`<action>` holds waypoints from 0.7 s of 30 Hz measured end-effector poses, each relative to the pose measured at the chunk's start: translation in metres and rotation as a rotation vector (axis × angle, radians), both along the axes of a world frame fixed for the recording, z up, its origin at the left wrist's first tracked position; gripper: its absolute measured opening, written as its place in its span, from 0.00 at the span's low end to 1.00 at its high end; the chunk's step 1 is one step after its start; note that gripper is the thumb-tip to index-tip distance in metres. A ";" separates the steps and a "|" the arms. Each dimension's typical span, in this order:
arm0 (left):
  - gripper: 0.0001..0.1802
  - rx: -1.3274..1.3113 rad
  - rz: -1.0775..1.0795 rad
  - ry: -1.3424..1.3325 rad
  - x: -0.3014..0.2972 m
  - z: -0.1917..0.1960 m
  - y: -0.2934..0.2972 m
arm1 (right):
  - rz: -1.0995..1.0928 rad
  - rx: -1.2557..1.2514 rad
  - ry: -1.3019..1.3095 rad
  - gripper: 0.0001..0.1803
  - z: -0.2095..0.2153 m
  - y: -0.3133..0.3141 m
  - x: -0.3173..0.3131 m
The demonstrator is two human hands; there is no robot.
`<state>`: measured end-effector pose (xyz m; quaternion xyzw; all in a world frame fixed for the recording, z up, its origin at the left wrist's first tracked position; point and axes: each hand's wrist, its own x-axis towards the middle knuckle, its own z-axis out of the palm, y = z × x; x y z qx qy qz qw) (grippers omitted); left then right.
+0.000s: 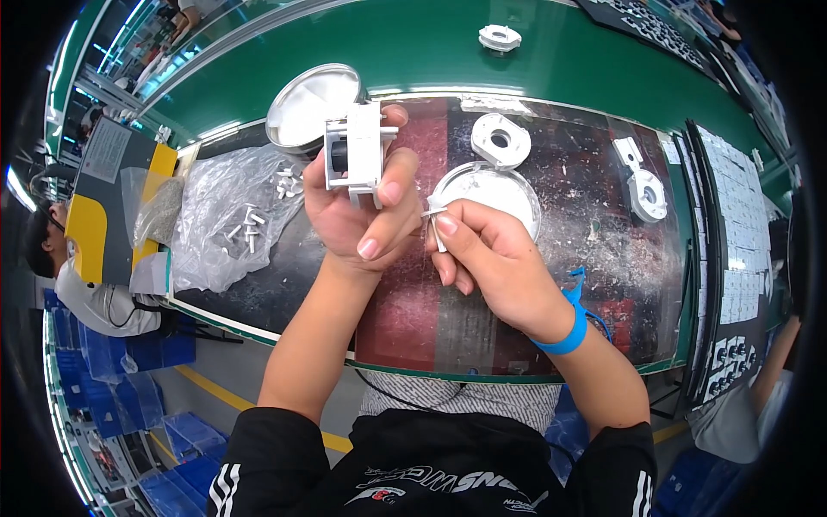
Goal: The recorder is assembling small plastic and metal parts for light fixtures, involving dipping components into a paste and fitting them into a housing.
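My left hand (pixel 353 228) is raised over the bench, its fingers wrapped around a white plastic housing (pixel 369 146) with a dark round part inside. Close beside it, my right hand (pixel 491 258) pinches a small white plastic pin (pixel 438 233) between thumb and fingers. The pin is apart from the housing. Behind the right hand lies a round tin (pixel 536 202) with white material in it, partly hidden by that hand. To the left, small white plastic pins (pixel 251 226) lie on a clear plastic bag (pixel 202 250).
Another round tin (pixel 314 103) stands behind my left hand. White ring-shaped parts (pixel 500 140) lie at the middle, and a similar part (pixel 647 195) at the right. One more white part (pixel 500 37) sits on the green surface beyond. Dark stacked trays (pixel 702 258) border the right side.
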<state>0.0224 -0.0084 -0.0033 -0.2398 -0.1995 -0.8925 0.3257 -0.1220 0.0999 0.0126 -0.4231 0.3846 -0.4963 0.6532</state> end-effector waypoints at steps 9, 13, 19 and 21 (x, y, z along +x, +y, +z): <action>0.37 0.032 -0.001 0.004 0.002 -0.001 0.001 | 0.053 0.033 -0.189 0.16 0.002 0.000 -0.004; 0.37 0.143 -0.082 0.097 0.003 -0.001 -0.002 | -0.041 -0.066 -0.196 0.15 -0.002 -0.001 -0.006; 0.37 0.160 -0.104 0.121 0.000 -0.001 -0.002 | -0.105 -0.046 -0.021 0.15 -0.007 -0.001 0.006; 0.37 0.132 -0.106 0.116 0.000 -0.001 -0.001 | -0.101 -0.051 -0.020 0.15 -0.009 -0.002 0.006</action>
